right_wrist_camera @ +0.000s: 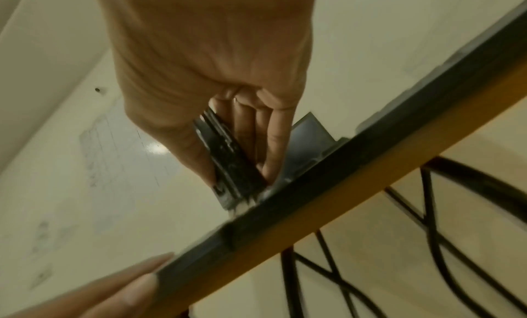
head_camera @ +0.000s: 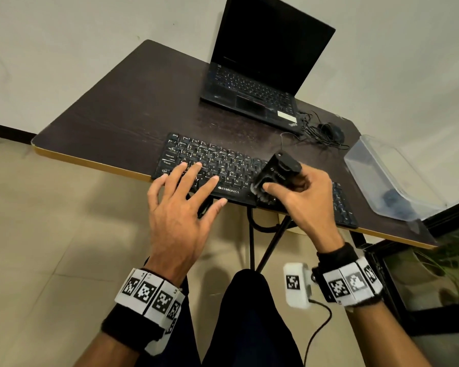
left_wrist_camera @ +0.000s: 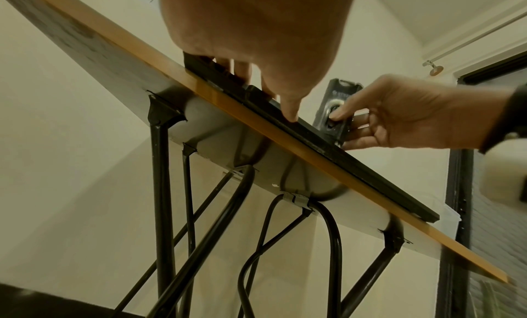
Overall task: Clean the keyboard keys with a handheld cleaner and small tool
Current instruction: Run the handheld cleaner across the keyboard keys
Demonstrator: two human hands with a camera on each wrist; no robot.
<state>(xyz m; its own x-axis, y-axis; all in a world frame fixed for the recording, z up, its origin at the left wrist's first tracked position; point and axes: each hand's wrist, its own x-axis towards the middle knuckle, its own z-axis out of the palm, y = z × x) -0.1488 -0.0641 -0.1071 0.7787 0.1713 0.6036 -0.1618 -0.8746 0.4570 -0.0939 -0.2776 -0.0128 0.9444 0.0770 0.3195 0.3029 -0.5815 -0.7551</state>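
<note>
Black handheld cleaner (head_camera: 274, 176), seemingly bristle-down on the keyboard (head_camera: 223, 168), gripped by right hand (head_camera: 306, 197); left hand (head_camera: 180, 205) rests flat, fingers spread.

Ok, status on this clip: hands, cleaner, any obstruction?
Left hand flat, steadying keyboard. Right hand grips cleaner, brush end on keys. Nothing obstructing.

1. Both bare hands, the left hand (head_camera: 180, 207) and right hand (head_camera: 309, 205), wear black fuzzy wristbands.
2. White blocks printed with black square codes ring each band.
3. A white cabled box hangs at the right wrist.
4. Dark trousers.
</note>
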